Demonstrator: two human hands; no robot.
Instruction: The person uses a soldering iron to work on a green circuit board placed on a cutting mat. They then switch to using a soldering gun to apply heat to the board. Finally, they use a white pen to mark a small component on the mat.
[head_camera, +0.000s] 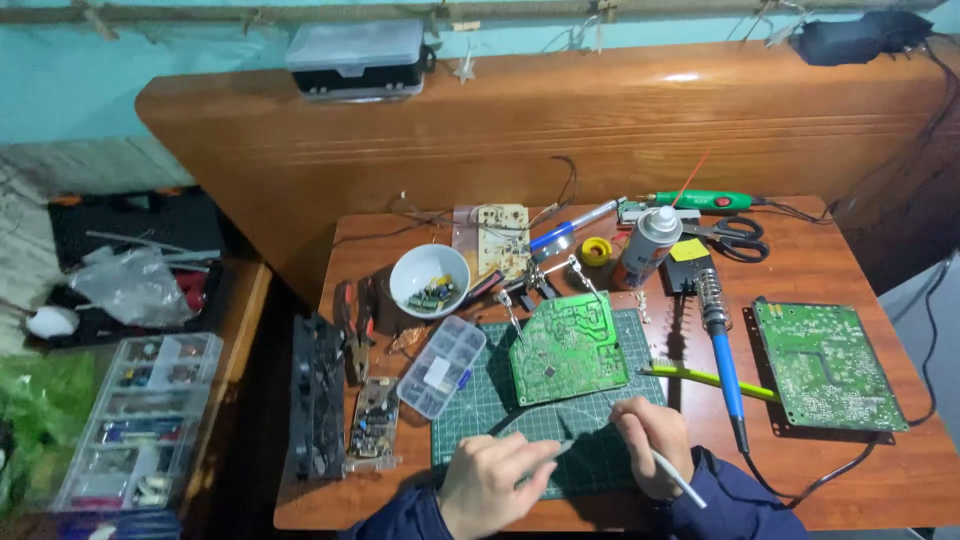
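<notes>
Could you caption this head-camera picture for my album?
Two hands, left hand and right hand, hold slim tools near a green circuit board.

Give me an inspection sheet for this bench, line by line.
Surface: wooden table with a green cutting mat.
Job's things: green circuit board propped on clip stand over the mat; left hand pinches a thin tool; right hand holds a white pen-like tool.
Clutter: second circuit board, blue soldering iron, white bowl, clear parts box, spray can, scissors, pliers.
Grippers: both hands closed on tools.
Cables: black cord trails along the table's right side.
Surroundings: parts organiser at left.
</notes>
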